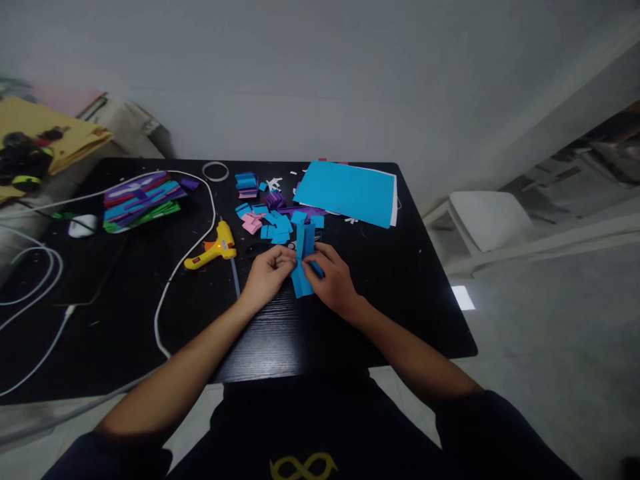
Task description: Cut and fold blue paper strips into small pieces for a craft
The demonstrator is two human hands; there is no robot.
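Both of my hands meet over a long blue paper strip (pixel 304 248) on the black table (pixel 150 320). My left hand (pixel 267 275) pinches the strip's left side with curled fingers. My right hand (pixel 333 279) is closed on its right side, fingers pressed on the paper. The strip's far end sticks up past my fingers toward a heap of small blue, pink and purple folded paper pieces (pixel 270 217).
A yellow glue gun (pixel 213 250) lies left of my hands, its white cord (pixel 165 293) looping across the table. Blue paper sheets (pixel 347 192) lie at the far right, a stack of coloured paper (pixel 140 199) at the far left, a tape ring (pixel 215 171) behind. A white chair (pixel 483 220) stands right.
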